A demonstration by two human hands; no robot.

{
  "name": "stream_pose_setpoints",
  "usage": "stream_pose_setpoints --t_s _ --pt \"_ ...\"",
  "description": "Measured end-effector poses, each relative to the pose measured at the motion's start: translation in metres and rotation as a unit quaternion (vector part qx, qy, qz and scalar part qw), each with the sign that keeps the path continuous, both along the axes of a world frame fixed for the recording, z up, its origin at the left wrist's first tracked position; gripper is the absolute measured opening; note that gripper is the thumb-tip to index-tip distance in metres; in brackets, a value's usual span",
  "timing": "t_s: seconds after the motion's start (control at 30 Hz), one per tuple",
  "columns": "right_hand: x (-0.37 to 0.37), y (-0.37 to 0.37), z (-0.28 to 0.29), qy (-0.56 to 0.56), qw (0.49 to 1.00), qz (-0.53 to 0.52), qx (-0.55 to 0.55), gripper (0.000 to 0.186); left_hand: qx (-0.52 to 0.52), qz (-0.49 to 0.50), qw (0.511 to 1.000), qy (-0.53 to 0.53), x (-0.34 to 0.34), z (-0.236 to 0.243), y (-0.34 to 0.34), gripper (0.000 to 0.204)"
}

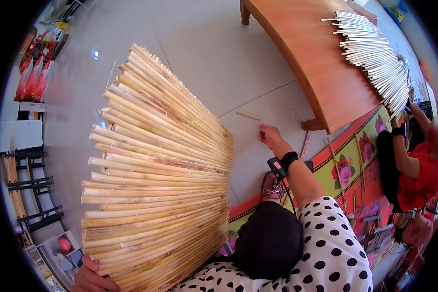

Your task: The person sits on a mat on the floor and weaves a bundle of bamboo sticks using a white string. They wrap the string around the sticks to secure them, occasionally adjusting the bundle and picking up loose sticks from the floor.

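Observation:
A large mat of pale yellow reeds (165, 165), tied side by side with thin thread, stands tilted on my left. My left hand (93, 276) grips its near left corner, fingers wrapped round the reed ends. Beyond the mat's right edge my right hand (267, 135) is held out over the floor, apart from the mat. Its fingers are curled together, and whatever they may pinch is too small to make out. A dark watch and a small black device (277, 168) with a cable sit on that wrist. One loose reed piece (248, 115) lies on the floor nearby.
A low brown wooden table (297, 29) stands ahead right, bearing another reed mat (372, 53). A person in red (413, 170) works beside it. A flowered floor mat (343, 170) holds loose sticks. Folded black frames (34, 185) and red bags (34, 80) line the left.

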State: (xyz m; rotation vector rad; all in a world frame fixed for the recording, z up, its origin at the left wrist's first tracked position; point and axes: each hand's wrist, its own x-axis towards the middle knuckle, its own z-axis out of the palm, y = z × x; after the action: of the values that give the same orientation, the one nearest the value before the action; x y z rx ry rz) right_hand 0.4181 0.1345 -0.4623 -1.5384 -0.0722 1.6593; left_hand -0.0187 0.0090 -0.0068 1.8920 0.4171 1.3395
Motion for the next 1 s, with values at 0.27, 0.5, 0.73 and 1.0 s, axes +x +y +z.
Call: stream_pose_setpoints --t_s 0.27,0.5,0.73,1.0 --pt "0.025 0.024 0.009 -0.028 0.995 -0.087 0.034 0.021 0.035 0.114 0.991 -0.066 0.015 -0.011 -0.007 0.02" --pt "0.04 0.029 0.007 -0.049 0.985 -0.163 0.011 0.011 0.009 0.12 0.993 -0.01 0.024 0.0 0.009 0.029" --pt "0.054 0.027 -0.014 -0.027 0.981 -0.169 0.091 0.006 0.006 0.059 0.998 -0.023 0.021 -0.011 0.026 0.024" --pt "0.043 0.033 0.046 -0.136 0.968 -0.174 0.117 0.066 0.006 0.048 0.999 -0.02 0.019 -0.009 0.024 0.02"
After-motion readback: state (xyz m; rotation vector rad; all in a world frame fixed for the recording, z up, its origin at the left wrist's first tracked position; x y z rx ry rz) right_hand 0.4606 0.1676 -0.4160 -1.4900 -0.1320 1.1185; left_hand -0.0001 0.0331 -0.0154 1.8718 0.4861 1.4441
